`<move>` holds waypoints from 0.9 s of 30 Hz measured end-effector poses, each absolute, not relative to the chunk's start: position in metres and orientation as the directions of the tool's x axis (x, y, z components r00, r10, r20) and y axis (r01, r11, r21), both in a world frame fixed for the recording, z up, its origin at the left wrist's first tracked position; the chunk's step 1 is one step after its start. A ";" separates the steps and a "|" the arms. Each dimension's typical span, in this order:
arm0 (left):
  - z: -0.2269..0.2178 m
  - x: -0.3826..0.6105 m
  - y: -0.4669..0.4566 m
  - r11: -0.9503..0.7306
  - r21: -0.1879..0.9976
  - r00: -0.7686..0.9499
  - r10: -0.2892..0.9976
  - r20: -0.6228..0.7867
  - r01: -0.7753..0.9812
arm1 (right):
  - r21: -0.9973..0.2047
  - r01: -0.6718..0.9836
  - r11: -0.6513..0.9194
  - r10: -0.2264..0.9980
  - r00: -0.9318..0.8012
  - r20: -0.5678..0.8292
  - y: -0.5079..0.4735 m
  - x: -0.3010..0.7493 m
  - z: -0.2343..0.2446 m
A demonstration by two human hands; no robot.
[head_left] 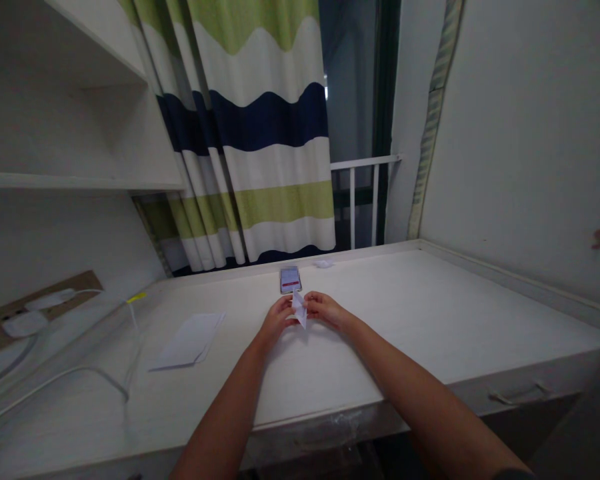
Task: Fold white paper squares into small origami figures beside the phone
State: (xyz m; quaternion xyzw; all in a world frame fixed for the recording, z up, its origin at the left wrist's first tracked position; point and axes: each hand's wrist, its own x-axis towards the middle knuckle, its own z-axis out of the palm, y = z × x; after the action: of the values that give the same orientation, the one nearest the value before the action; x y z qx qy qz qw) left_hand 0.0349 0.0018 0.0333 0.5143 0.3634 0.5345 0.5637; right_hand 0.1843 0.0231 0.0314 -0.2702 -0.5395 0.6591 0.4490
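Note:
A small piece of folded white paper (300, 312) stands between my hands, just above the desk, with a point at its top and another at its bottom. My left hand (279, 316) pinches its left side, fingers bent. On the other side my right hand (324, 310) grips the right edge with closed fingers. Right behind the paper lies a phone (290, 278) with its screen lit, and the paper's tip overlaps its lower edge in this view. The exact folds are too small to make out.
A small white paper piece (323, 264) lies near the desk's back edge. White sheets (190, 340) are stacked on the left. Farther left, a white cable (95, 371) runs from plugs (26, 323) by the wall. A shelf (80, 180) overhangs the left side; a striped curtain (275, 160) hangs behind.

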 end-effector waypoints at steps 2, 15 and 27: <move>0.033 0.035 0.002 -0.102 0.969 0.156 0.978 0.139 -0.226 | -0.954 -0.299 -0.013 0.884 -0.450 0.130 0.023 0.185 0.032; 0.034 0.034 0.002 -0.096 0.963 0.152 0.979 0.138 -0.254 | -0.952 -0.307 0.015 0.890 -0.430 0.153 0.025 0.186 0.031; 0.032 0.031 0.006 -0.110 0.979 0.062 0.991 0.122 -0.169 | -0.935 -0.353 -0.023 0.935 -0.338 0.104 0.027 0.189 0.031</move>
State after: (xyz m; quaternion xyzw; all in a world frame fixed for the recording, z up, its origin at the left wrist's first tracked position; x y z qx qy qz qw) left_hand 0.0308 0.0061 0.0316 0.5029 0.4083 0.5497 0.5274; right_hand 0.1886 0.0269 0.0312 -0.2948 -0.4942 0.6517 0.4940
